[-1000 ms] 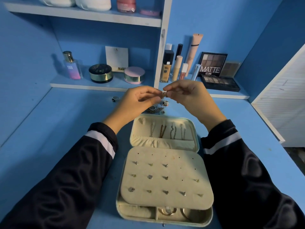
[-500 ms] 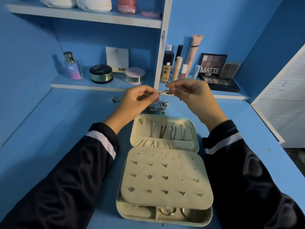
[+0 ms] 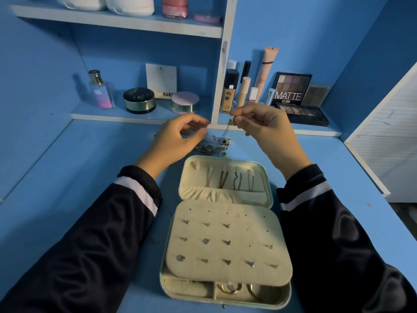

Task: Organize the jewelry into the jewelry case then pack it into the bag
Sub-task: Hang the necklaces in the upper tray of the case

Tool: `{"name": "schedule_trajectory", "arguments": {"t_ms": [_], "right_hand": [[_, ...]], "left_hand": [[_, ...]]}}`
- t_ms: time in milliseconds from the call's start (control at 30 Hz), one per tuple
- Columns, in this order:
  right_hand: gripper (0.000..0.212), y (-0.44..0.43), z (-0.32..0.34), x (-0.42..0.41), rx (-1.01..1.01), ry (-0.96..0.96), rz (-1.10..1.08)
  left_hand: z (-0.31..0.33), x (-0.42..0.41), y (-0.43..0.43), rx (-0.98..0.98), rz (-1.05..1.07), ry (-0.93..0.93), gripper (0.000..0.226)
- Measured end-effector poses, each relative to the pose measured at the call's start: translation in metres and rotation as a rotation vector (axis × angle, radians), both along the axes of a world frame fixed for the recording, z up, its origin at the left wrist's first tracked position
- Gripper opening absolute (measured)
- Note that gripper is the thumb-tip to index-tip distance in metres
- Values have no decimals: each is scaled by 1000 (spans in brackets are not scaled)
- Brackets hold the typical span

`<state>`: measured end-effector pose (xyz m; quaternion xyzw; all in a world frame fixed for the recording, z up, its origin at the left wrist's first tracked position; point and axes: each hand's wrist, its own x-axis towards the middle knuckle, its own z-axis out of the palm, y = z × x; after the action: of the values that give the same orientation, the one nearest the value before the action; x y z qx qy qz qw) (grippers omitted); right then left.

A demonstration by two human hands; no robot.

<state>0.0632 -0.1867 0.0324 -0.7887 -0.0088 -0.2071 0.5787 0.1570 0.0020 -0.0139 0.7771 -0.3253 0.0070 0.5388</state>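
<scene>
Cream felt of the jewelry case [image 3: 225, 245] already carries studs, hung chains and rings. My right hand [image 3: 264, 127] pinches a small pendant chain [image 3: 228, 127] above the loose pile [image 3: 214, 144] behind the case; my left hand [image 3: 180, 138] hangs half-curled, empty. I judge hanging, closing and bagging remain; no bag visible.

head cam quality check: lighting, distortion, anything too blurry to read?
Head view: dim, blue-tinted light; sleeves nearly black, little detail. Wide-angle bowing on the shelf edges. Jewelry case and its studs sharp. The small gold piece in the right hand is tiny and indistinct; the left hand fingertips slightly soft. No glare.
</scene>
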Motion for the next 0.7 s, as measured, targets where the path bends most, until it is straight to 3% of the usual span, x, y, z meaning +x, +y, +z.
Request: {"name": "schedule_trajectory", "arguments": {"t_ms": [300, 700], "right_hand": [[11, 3, 2, -1, 14, -9, 44], [12, -7, 6, -3, 166, -96, -29]], "left_hand": [[7, -19, -17, -43, -172, 105, 11], [3, 2, 6, -47, -63, 86, 17]]}}
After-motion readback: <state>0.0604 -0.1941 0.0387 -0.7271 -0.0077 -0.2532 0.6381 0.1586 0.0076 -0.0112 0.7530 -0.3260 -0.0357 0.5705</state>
